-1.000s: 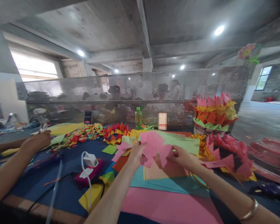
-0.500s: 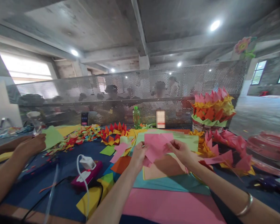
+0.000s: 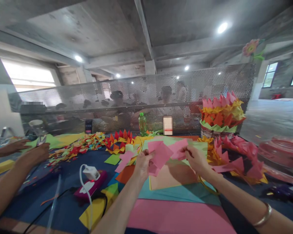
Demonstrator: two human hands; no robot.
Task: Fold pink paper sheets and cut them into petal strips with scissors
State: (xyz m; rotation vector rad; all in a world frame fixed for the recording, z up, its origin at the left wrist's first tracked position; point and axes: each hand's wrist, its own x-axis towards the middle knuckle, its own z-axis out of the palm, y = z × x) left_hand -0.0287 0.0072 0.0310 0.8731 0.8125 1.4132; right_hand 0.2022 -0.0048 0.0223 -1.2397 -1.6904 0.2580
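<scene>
My left hand (image 3: 143,164) and my right hand (image 3: 195,159) are both raised over the table and pinch pieces of pink paper (image 3: 161,152). The left holds a small stack of pink squares fanned out. The right grips one pink piece (image 3: 179,149) drawn off to the right of the stack. Beneath them lie a peach sheet (image 3: 173,177), a teal sheet (image 3: 178,193) and a large pink sheet (image 3: 175,216).
Another person's hands (image 3: 33,152) work at the far left with green paper. A white charger on a magenta device (image 3: 91,180) and cables lie front left. Folded paper flowers (image 3: 222,113), a green bottle (image 3: 143,124) and a perforated metal screen stand behind.
My right hand has pulled one pink piece away to the right from the stack in my left hand. The other person's hands have lowered at the left.
</scene>
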